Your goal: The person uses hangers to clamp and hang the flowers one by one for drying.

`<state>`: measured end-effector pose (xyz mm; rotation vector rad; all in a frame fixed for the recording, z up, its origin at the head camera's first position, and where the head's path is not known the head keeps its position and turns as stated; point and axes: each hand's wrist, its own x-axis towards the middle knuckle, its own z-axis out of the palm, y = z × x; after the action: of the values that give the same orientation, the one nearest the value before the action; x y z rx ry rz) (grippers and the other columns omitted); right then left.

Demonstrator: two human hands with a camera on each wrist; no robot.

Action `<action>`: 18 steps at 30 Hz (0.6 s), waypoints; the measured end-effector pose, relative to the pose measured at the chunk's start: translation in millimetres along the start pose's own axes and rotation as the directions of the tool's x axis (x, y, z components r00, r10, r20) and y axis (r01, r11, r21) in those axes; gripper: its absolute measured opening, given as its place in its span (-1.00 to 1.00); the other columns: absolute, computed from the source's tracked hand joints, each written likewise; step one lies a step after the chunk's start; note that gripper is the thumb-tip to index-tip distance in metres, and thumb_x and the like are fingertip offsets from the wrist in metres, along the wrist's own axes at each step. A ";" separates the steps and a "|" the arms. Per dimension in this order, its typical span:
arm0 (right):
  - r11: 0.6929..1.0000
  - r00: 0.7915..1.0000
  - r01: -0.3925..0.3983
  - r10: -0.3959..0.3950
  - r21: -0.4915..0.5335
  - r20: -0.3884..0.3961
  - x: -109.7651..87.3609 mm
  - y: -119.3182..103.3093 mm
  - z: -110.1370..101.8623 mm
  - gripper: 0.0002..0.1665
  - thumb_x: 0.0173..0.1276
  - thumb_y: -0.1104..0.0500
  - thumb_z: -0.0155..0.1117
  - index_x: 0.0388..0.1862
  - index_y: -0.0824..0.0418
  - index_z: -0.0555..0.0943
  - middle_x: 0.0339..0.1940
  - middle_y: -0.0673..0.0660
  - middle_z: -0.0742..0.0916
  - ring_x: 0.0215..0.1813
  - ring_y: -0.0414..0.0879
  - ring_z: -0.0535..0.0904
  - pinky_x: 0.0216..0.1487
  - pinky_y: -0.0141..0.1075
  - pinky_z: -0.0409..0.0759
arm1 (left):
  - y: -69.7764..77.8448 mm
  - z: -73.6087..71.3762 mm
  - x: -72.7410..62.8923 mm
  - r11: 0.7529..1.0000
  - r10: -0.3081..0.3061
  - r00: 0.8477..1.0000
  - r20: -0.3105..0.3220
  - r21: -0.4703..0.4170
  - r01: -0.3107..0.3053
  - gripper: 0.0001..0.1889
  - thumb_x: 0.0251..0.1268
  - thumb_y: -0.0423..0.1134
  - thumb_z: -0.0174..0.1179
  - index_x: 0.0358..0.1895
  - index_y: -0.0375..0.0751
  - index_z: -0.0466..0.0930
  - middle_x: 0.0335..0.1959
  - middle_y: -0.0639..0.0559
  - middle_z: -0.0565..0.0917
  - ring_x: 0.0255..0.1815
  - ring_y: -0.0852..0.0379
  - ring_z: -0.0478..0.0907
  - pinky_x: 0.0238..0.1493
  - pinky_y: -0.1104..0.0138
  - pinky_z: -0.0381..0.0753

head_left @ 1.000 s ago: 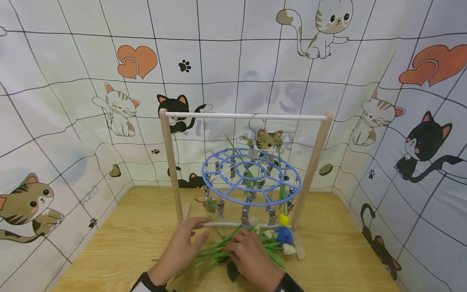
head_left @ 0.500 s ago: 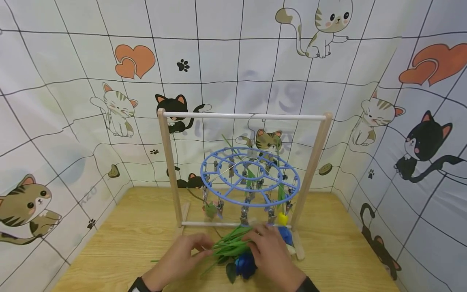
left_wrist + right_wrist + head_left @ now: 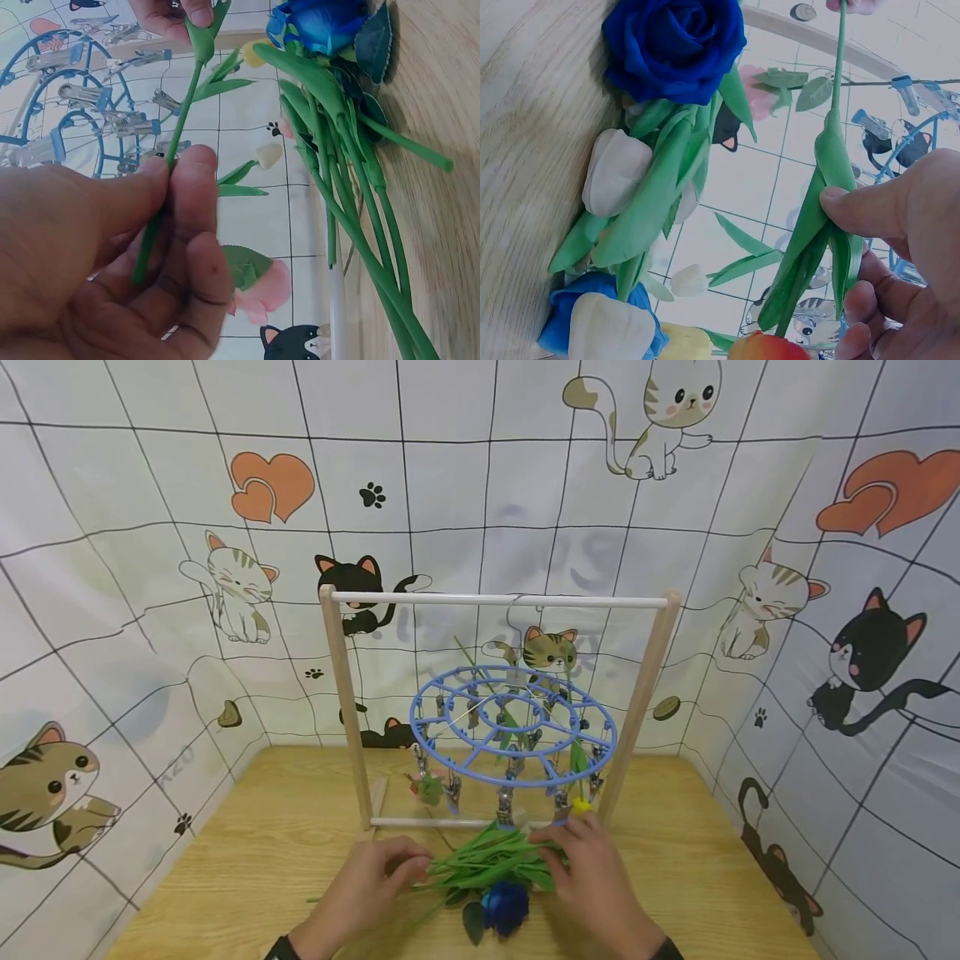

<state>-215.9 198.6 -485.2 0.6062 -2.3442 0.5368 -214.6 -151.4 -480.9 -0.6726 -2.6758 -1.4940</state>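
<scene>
A blue rose (image 3: pixel 506 910) lies nearest on the surface (image 3: pixel 285 810), against a bunch (image 3: pixel 649 202) of green-stemmed flowers. Just above them, the left hand (image 3: pixel 127 247) pinches the stem of a red-orange tulip (image 3: pixel 802 251) and the right hand (image 3: pixel 922 232) pinches its leaves. Beyond, a rack (image 3: pixel 345 702) carries a blue ring (image 3: pixel 513 784) with clips; a pink flower (image 3: pixel 428 789) and a yellow tulip (image 3: pixel 581 806) hang below it. Farthest is a cat-printed backdrop (image 3: pixel 450 485).

Both hands (image 3: pixel 375 877) (image 3: pixel 588 877) pinch a green-stemmed, red-and-yellow tulip (image 3: pixel 769 348).
</scene>
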 end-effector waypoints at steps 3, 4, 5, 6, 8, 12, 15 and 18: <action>1.000 1.000 0.010 -0.010 -0.005 -0.006 0.1 0.2 -2.3 -0.49 0.12 0.35 0.91 -0.07 -0.13 0.92 -0.21 -0.22 0.74 -0.12 -0.32 0.42 -0.09 -0.32 0.47 | 3.7 0.5 0.5 0.999 0.037 0.999 -0.040 0.018 -0.036 -0.86 0.77 -0.19 0.37 0.02 -0.08 0.92 -0.26 0.05 0.92 -0.38 0.34 0.74 -0.42 0.41 0.73; 1.000 1.000 0.015 -0.015 -0.006 -0.012 -0.1 0.2 -2.8 -0.48 0.10 0.36 0.91 -0.07 -0.13 0.92 -0.20 -0.21 0.75 -0.12 -0.32 0.43 -0.08 -0.30 0.49 | 4.8 0.6 0.5 0.999 0.045 0.998 -0.051 0.024 -0.044 -0.87 0.76 -0.19 0.38 0.00 -0.04 0.92 -0.27 0.05 0.92 -0.40 0.35 0.74 -0.43 0.41 0.72; 1.000 1.000 0.022 -0.022 -0.010 -0.017 -0.1 0.2 -3.3 -0.47 0.09 0.36 0.92 -0.07 -0.13 0.92 -0.19 -0.21 0.76 -0.12 -0.32 0.43 -0.08 -0.30 0.50 | 5.8 0.7 0.5 0.998 0.049 0.997 -0.060 0.030 -0.048 -0.87 0.76 -0.18 0.39 -0.02 -0.01 0.93 -0.27 0.06 0.92 -0.41 0.35 0.73 -0.45 0.41 0.71; 0.999 0.999 0.030 -0.030 -0.016 -0.026 -0.3 0.4 -3.5 -0.45 0.07 0.36 0.93 -0.07 -0.14 0.92 -0.19 -0.20 0.77 -0.12 -0.32 0.44 -0.08 -0.30 0.51 | 6.5 0.8 0.5 0.998 0.053 0.996 -0.068 0.039 -0.050 -0.87 0.75 -0.18 0.39 -0.03 0.01 0.93 -0.28 0.06 0.92 -0.41 0.35 0.73 -0.46 0.41 0.69; 0.999 0.998 0.047 -0.048 -0.025 -0.045 -0.9 0.7 -3.9 -0.43 0.05 0.37 0.94 -0.07 -0.15 0.92 -0.18 -0.20 0.79 -0.12 -0.32 0.44 -0.07 -0.30 0.52 | 8.1 1.1 0.1 0.997 0.053 0.996 -0.077 0.055 -0.049 -0.87 0.75 -0.18 0.40 -0.06 0.07 0.93 -0.29 0.09 0.92 -0.42 0.36 0.74 -0.47 0.41 0.68; 0.997 0.994 0.075 -0.077 -0.028 -0.078 -1.7 0.7 -4.9 -0.41 0.01 0.36 0.96 -0.07 -0.17 0.92 -0.18 -0.21 0.80 -0.13 -0.32 0.43 -0.09 -0.30 0.51 | 10.9 1.9 -1.1 0.996 0.051 0.995 -0.087 0.082 -0.043 -0.87 0.72 -0.19 0.42 -0.09 0.13 0.92 -0.30 0.14 0.93 -0.42 0.36 0.75 -0.45 0.42 0.70; 0.996 0.991 0.089 -0.090 -0.020 -0.095 -2.1 -1.2 -6.8 -0.40 -0.01 0.34 0.97 -0.05 -0.15 0.92 -0.17 -0.21 0.79 -0.12 -0.31 0.46 -0.10 -0.30 0.53 | 13.6 2.3 -1.5 0.995 0.055 0.994 -0.099 0.093 -0.045 -0.86 0.71 -0.20 0.43 -0.11 0.14 0.92 -0.30 0.18 0.92 -0.41 0.38 0.75 -0.42 0.42 0.72; 0.993 0.986 0.119 -0.119 -0.001 -0.118 -1.3 -5.7 -9.3 -0.40 -0.04 0.34 0.97 -0.05 -0.10 0.91 -0.16 -0.18 0.79 -0.12 -0.27 0.55 -0.12 -0.29 0.60 | 16.8 2.5 -1.3 0.992 0.075 0.990 -0.121 0.108 -0.062 -0.87 0.71 -0.20 0.43 -0.10 0.12 0.93 -0.31 0.21 0.92 -0.38 0.41 0.76 -0.40 0.43 0.72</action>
<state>-207.3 199.1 -478.3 0.6936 -2.1810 0.5110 -206.7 -142.3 -468.9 -0.6362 -2.5883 -1.3230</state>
